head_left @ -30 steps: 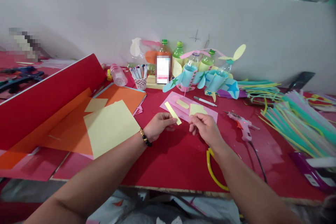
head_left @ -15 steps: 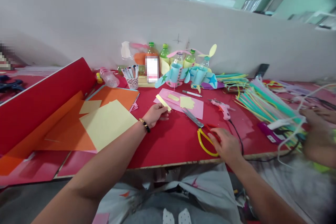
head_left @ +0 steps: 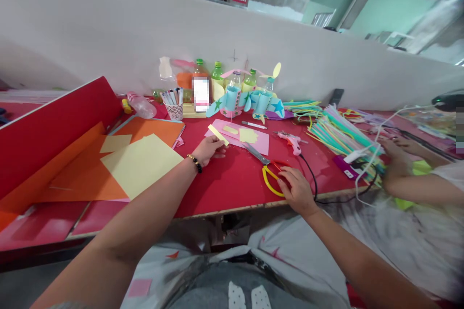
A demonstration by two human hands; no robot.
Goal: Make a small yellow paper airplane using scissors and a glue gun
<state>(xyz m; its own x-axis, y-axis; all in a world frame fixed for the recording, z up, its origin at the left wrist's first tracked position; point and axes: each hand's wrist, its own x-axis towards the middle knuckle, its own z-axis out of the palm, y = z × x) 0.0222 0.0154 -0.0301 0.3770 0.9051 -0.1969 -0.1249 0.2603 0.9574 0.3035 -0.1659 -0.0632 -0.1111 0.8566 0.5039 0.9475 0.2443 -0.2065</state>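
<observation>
My left hand [head_left: 208, 150] pinches a narrow pale yellow paper strip [head_left: 218, 135] just above the red table. Scissors [head_left: 258, 153] with one yellow and one red handle lie on the table, blades pointing to the pink sheet. My right hand [head_left: 299, 189] is at the red handle, its fingers loosely apart and touching or very near it. Beyond my hands, a pink sheet [head_left: 261, 144] bears a yellow scalloped cutout [head_left: 248, 135] and a small rounded yellow piece [head_left: 230, 130].
A pink glue gun [head_left: 290, 142] lies right of the scissors. Decorated bottles [head_left: 232, 99], a pen cup [head_left: 174, 106] and a phone [head_left: 201, 92] stand behind. Yellow paper [head_left: 145, 164] is at left, pipe cleaners [head_left: 337, 130] at right. Another person's arm [head_left: 409, 186] reaches in.
The view has shifted a little, so the scene sits further left. My right hand's fingers look looser at the scissors' handle. My left hand still holds the strip.
</observation>
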